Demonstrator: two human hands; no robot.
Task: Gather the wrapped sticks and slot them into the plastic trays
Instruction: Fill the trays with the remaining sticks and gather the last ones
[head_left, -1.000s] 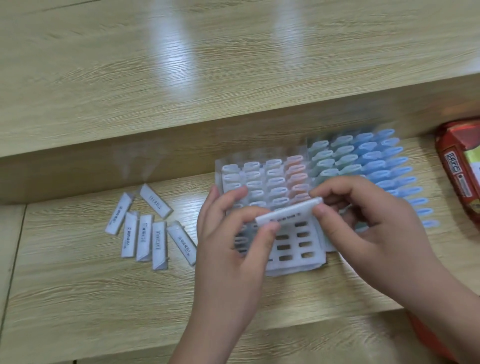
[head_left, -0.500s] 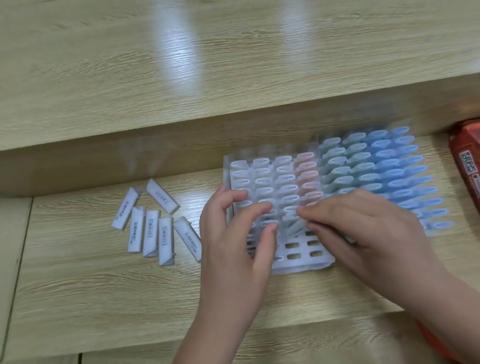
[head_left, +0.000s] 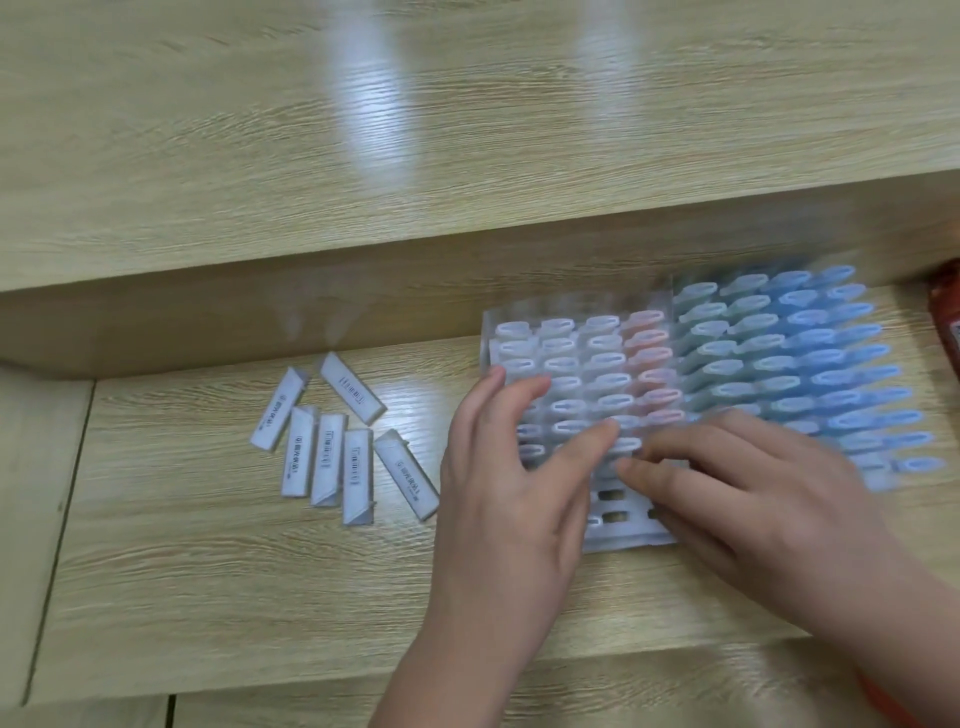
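The see-through plastic tray with little slots (head_left: 631, 538) lies flat on the light wooden shelf (head_left: 208, 571), and both my hands are on it. Rows of white-wrapped sticks (head_left: 558, 358) stand up in its slots, with one row of pink ones (head_left: 649, 353) on its right side. A few slots at the near end of this tray are open holes.

My left hand (head_left: 514, 467) lies on the near left part of the tray. Its fingers are spread wide and almost straight, and the tips rest on the tops of the sticks. My right hand (head_left: 753, 499) comes in from the right, and its fingers are long and flat too, touching the near rows. It is blurry there, so I cannot tell if a stick is under my fingertips.

Just to the right of the tray, touching it, sits a second plastic tray (head_left: 883, 483) full of green sticks (head_left: 711, 332) and blue sticks (head_left: 826, 332).

To the left of the tray, a little way off, six loose white wrapped sticks (head_left: 357, 475) lie flat on the shelf, close together.

Far to the right of the tray, at the edge, is a bit of a red packet (head_left: 945, 322). Behind the tray rises a higher wooden step (head_left: 363, 130) with shiny light spots.
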